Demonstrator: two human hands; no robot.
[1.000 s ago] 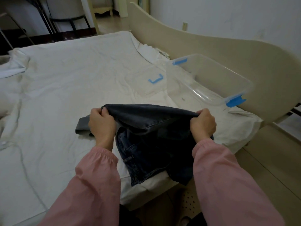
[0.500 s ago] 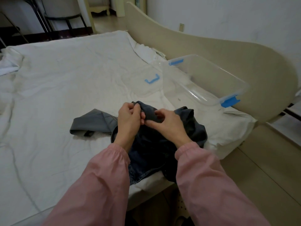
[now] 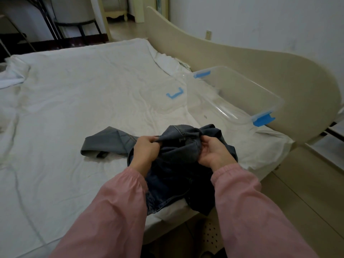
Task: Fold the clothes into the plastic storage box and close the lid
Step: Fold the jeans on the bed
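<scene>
Dark blue jeans [image 3: 176, 168] lie bunched at the near edge of the bed, one grey leg [image 3: 106, 144] trailing to the left. My left hand [image 3: 147, 151] pinches a fold of the denim near the waistband. My right hand [image 3: 214, 151] grips the bunched fabric from the right, fingers curled into it. The clear plastic storage box [image 3: 232, 94] with blue latches stands open behind the jeans, against the bed's side board. Its clear lid [image 3: 167, 101] with a blue handle lies flat on the sheet to the box's left.
The white sheet [image 3: 74, 108] covers the wide bed to the left and far side. A cream curved bed board [image 3: 260, 58] rises on the right. Wood floor [image 3: 307, 192] lies to the right of the bed. Dark furniture legs [image 3: 55, 25] stand beyond the far end.
A second ago my hands held the waistband stretched wide apart. They came together over the jeans, bunching the fabric, and now sit slightly apart, each gripping denim.
</scene>
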